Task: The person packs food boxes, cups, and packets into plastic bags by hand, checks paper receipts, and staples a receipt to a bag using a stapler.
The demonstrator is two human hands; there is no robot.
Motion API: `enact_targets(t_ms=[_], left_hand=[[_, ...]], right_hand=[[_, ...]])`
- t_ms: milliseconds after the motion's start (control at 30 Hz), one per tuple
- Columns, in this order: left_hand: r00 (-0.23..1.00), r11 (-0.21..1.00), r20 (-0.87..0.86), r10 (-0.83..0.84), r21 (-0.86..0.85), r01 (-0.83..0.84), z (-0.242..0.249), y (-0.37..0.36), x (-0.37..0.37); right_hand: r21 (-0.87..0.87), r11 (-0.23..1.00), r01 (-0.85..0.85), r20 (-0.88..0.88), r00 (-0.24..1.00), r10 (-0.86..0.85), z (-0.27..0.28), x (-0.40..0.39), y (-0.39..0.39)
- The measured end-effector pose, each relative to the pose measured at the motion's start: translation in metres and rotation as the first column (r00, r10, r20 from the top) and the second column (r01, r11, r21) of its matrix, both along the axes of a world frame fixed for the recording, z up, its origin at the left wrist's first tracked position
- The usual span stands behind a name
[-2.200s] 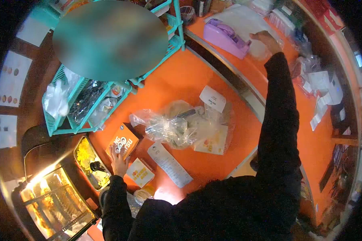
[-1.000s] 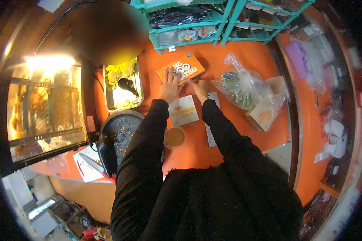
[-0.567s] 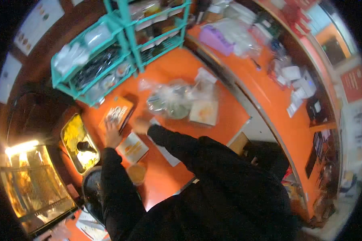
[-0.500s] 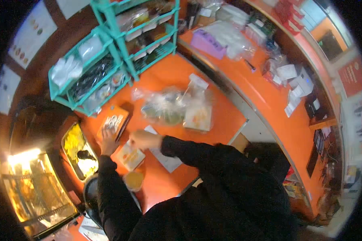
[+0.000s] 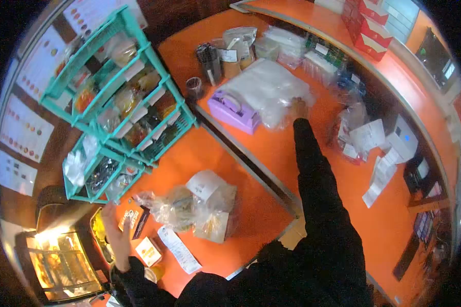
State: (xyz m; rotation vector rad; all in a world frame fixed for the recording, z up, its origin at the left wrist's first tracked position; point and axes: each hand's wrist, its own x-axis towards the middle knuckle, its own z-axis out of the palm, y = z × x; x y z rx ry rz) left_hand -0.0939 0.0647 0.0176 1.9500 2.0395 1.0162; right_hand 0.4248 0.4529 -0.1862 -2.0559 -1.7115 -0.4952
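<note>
My right hand (image 5: pixel 299 108) reaches far out and touches the edge of a stack of clear plastic bags (image 5: pixel 271 87), its fingers closed on that edge. Raised over the left side of the counter, my left hand (image 5: pixel 117 233) is empty with its fingers apart. Beside it lie an orange and brown box (image 5: pixel 133 217) and a small white box with orange print (image 5: pixel 148 251). A long receipt (image 5: pixel 180 250) lies to their right. Behind it sits a clear plastic bag (image 5: pixel 189 204) with containers inside and a paper on top.
Teal tiered baskets (image 5: pixel 133 107) stand at the back left. A purple box (image 5: pixel 233 113) sits beside the bag stack. A lit glass food cabinet (image 5: pixel 61 263) is at the lower left, and a white printer (image 5: pixel 402 140) at the right. Red boxes (image 5: pixel 370 36) rest on the ledge.
My right hand has moved from the small boxes out to the plastic bag stack. My left hand has lifted off the orange and brown box. The view has shifted toward the back counter.
</note>
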Motion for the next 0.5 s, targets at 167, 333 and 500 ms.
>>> enact_targets(t_ms=[167,333,500], left_hand=[[0.985,0.981,0.074,-0.154,-0.107,0.161,0.013,0.059,0.125],[0.796,0.776,0.297,-0.528,-0.211,0.594,-0.022,0.128,0.229],[0.574,0.527,0.652,-0.496,-0.299,0.795,-0.08,0.168,0.326]], right_hand=[[-0.261,0.958,-0.12,-0.058,0.992,0.109,0.023,0.027,0.025],[-0.123,0.93,-0.345,0.047,0.934,0.353,0.05,0.092,0.043],[0.298,0.889,-0.347,-0.385,0.809,0.445,0.171,0.066,-0.104]])
